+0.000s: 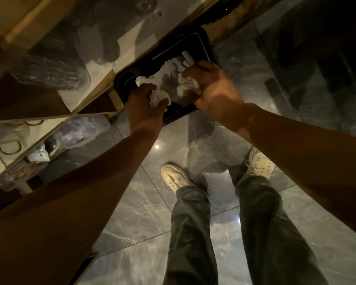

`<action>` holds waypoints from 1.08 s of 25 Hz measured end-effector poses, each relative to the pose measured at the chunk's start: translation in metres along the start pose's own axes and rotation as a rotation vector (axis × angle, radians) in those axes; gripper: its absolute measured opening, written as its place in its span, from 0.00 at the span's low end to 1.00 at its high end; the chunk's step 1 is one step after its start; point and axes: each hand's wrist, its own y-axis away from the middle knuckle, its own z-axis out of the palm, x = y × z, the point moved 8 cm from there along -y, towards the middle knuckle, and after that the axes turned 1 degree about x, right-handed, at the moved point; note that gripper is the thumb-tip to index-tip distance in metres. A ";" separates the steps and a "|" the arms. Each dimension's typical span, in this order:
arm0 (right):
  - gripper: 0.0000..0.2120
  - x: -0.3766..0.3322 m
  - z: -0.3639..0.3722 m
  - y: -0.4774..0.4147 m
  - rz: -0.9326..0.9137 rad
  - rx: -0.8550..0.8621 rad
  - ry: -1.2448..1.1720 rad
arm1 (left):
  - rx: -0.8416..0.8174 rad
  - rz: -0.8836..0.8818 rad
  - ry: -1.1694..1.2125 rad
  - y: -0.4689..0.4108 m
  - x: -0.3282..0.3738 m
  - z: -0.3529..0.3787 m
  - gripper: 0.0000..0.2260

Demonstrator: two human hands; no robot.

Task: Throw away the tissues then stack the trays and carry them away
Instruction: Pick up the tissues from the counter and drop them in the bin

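Note:
A black tray [201, 41] juts out past the edge of a wooden counter, with white crumpled tissues [169, 67] lying in it. My left hand [144, 104] rests on the tray's near rim and closes on a crumpled tissue [158, 97]. Over the tray's right side, my right hand [212, 87] is closed around another wad of tissue [186, 86]. More loose tissue lies flat between and beyond the two hands. Only this one tray shows.
The wooden counter [39, 23] and its lower shelves run along the left, holding clear plastic-wrapped cups [51, 75] and bags [80, 130]. Below is a glossy grey tiled floor [144, 212] with my legs and white shoes [173, 175]. The upper right is dark.

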 end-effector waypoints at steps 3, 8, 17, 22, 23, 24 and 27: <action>0.22 0.018 0.009 -0.003 0.135 -0.046 -0.079 | -0.033 -0.003 -0.002 -0.001 -0.002 0.004 0.20; 0.32 0.004 -0.001 0.007 0.061 -0.071 -0.048 | -0.030 -0.020 0.030 0.009 -0.009 0.002 0.20; 0.30 -0.029 -0.044 0.049 0.025 -0.077 0.129 | -0.026 0.126 -0.057 0.054 0.022 -0.030 0.17; 0.28 -0.069 -0.088 0.087 -0.048 -0.087 0.154 | -0.022 0.132 -0.029 0.098 0.060 -0.057 0.16; 0.27 -0.078 -0.097 0.095 -0.058 -0.097 0.165 | -0.022 0.145 -0.016 0.109 0.069 -0.063 0.16; 0.27 -0.090 -0.108 0.103 -0.074 -0.099 0.174 | -0.026 0.159 0.004 0.123 0.079 -0.071 0.16; 0.27 -0.120 -0.145 0.130 -0.099 -0.103 0.215 | -0.038 0.200 0.003 0.160 0.112 -0.093 0.16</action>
